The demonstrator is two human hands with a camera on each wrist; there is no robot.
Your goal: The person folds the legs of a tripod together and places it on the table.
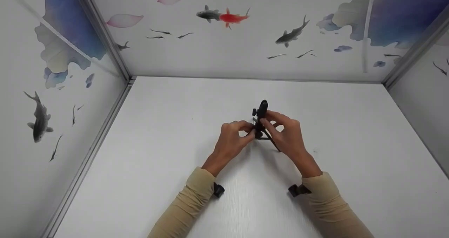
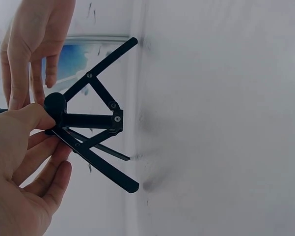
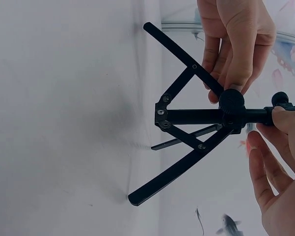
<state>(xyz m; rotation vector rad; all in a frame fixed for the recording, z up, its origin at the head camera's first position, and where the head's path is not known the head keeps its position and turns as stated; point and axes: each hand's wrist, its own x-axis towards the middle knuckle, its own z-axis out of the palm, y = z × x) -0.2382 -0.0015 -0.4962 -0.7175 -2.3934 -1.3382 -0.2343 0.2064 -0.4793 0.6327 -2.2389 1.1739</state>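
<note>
Sleeves nearest the camera, tan, with a small black wrist mount on each; beyond them both hands meet over the middle of the white table (image 1: 147,154). Left hand (image 1: 231,140) has fingers curled, thumb and fingertips pinching the hub of a small black tripod (image 1: 261,122); the wrist views show the thumb pressed by the round knob (image 2: 55,103). Right hand (image 1: 286,134) also curls round the top of the tripod, fingers on the stem near the head, thumb side hidden so exact contact cannot be told. Tripod stands roughly upright with leg tips on or just above the table, legs (image 3: 181,167) spread on their braces (image 2: 102,93).

Risks, judged: fingers sit close to the brace hinges, so closing or opening the legs could nip a fingertip. Grip is high on the stem, so a sideways push could make the leg tips skid on the smooth top and tip the stand. Uneven spread of legs could leave it leaning.

Room: table bare all round the hands, wide to left and right. Side walls (image 1: 52,108) and back wall (image 1: 245,48) with fish prints stand well apart from the hands; metal corner rails (image 1: 105,38) far off
</note>
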